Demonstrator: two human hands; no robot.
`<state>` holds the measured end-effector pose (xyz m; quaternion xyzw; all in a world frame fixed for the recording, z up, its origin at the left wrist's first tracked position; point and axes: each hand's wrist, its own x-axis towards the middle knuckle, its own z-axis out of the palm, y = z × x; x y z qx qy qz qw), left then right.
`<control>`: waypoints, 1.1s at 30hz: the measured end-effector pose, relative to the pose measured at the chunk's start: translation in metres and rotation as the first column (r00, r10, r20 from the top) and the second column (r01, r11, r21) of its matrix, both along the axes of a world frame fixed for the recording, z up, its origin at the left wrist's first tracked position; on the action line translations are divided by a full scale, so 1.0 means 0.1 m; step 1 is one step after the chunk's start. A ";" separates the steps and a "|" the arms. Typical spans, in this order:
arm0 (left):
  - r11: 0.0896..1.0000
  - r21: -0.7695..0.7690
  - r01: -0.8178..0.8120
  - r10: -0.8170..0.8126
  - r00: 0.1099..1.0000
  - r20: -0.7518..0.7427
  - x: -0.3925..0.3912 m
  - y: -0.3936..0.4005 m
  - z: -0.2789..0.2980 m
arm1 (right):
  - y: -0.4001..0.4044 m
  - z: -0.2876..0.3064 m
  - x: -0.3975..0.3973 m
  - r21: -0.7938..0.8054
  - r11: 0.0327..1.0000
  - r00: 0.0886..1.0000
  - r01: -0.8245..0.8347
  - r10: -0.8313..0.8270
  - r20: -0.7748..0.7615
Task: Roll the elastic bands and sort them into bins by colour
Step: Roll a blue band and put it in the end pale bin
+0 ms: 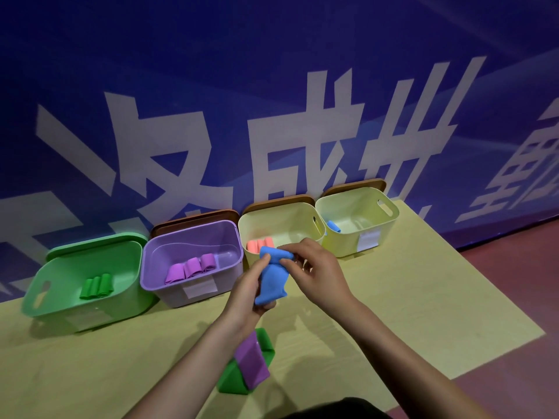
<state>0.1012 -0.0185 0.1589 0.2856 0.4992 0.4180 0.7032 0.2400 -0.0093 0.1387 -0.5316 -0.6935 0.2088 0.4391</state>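
Observation:
A blue elastic band [273,278] is held up above the table between both hands. My left hand [248,290] grips its lower part; my right hand [314,272] pinches its folded top end. Four bins stand in a row at the back: a green bin [54,300] with rolled green bands [96,286], a purple bin [236,237] with rolled purple bands [190,269], a pale yellow bin [302,213] with rolled pink bands [260,244], and a second pale yellow bin [390,219] with one rolled blue band [333,226].
On the yellow table [408,313], under my left forearm, a flat purple band [252,365] lies across a flat green band [233,379]. A blue wall with large white characters [272,116] rises behind the bins. Reddish floor [514,328] lies to the right of the table.

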 end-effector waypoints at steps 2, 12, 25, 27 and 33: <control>1.000 -0.022 0.013 -0.013 1.000 0.016 -0.01 -0.01 -0.03 | 0.01 0.00 0.03 0.018 1.000 1.000 -0.020 0.020 0.001; 1.000 0.015 0.009 -0.008 0.999 -0.047 0.00 -0.03 -0.04 | -0.04 -0.01 0.13 -0.054 0.985 0.986 -0.167 0.166 -0.012; 0.984 0.171 0.055 -0.021 0.980 -0.198 0.01 0.00 -0.06 | -0.14 0.02 0.12 -0.365 0.871 0.811 -0.328 0.062 -0.582; 0.964 0.226 0.142 -0.074 0.955 -0.286 0.00 0.00 -0.07 | -0.14 0.00 0.12 -0.408 0.852 0.825 -0.329 0.048 -0.564; 0.975 0.196 0.106 -0.053 0.965 -0.257 0.00 0.01 -0.10 | -0.12 -0.05 0.07 -0.380 0.890 0.809 -0.254 -0.020 -0.588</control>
